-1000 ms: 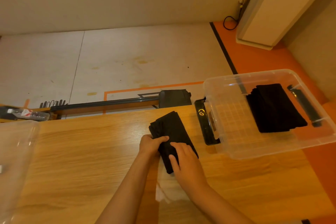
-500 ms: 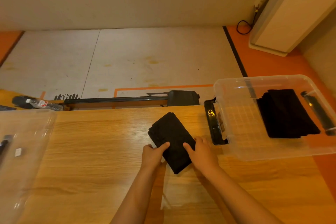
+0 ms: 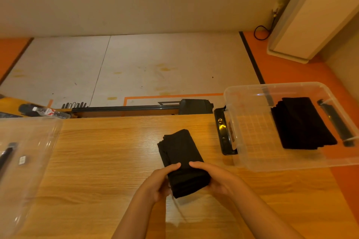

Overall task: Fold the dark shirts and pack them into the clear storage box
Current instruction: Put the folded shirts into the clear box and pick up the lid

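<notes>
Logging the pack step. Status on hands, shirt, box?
Left hand and right hand both grip the folded shirt at its near end. Box open at right, packed shirt inside. Only the box's black handle lies between.

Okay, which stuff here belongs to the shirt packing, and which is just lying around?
In the job: folded dark shirt, held by the left hand and right hand; clear storage box; packed shirt inside it.
Lying about: clear plastic container on the left; plastic bottle; black cable on the floor.
</notes>
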Demonstrator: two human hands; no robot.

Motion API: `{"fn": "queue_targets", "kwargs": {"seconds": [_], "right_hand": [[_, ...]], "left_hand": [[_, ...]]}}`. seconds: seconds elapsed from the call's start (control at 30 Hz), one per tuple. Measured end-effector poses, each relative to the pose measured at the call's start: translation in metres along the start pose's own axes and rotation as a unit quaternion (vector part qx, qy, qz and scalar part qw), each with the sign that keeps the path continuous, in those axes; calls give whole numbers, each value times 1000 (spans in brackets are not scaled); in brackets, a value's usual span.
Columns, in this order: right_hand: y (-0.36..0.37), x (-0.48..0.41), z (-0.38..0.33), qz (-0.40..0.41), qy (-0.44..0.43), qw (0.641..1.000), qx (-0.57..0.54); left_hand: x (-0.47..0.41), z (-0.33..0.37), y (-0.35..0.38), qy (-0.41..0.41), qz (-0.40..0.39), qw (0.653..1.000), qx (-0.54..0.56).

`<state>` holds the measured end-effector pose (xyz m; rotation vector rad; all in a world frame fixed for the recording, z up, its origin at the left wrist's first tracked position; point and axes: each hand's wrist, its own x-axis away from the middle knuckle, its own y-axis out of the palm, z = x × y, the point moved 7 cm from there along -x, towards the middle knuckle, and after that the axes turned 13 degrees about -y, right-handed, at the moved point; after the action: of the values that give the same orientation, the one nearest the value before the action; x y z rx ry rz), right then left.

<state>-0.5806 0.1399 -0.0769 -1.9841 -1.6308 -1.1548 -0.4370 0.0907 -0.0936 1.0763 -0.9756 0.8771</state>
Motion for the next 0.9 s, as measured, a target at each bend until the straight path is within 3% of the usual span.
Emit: {"fn": "queue_targets", "kwargs": {"seconds": [0.13,0.3,0.6,0.67,0.77,0.83,0.9], "right_hand": [[6,9,-8,-9,-19,1000,3],[1,32,-56,-8,-77,997,31],[-102,121,-190,8,-326,944,55],[-146,117,-192,42,-325,945,26],[-199,83,-165,68,-248,966,-24],[-221,61,-138,91,-150,984,38],[-244,46,-112,135,-57,977,154]], "left_hand": [[16,-4,12,21,-25,999,25],[63,26,48,146,-15,989,29],[122,116,211,340,-97,933,-72],[100,127,250,330,-92,934,-102],[25,122,277,253,-45,958,-126],[-37,98,271,158,43,975,-150],[-76,69,261,63,116,977,-170]]}}
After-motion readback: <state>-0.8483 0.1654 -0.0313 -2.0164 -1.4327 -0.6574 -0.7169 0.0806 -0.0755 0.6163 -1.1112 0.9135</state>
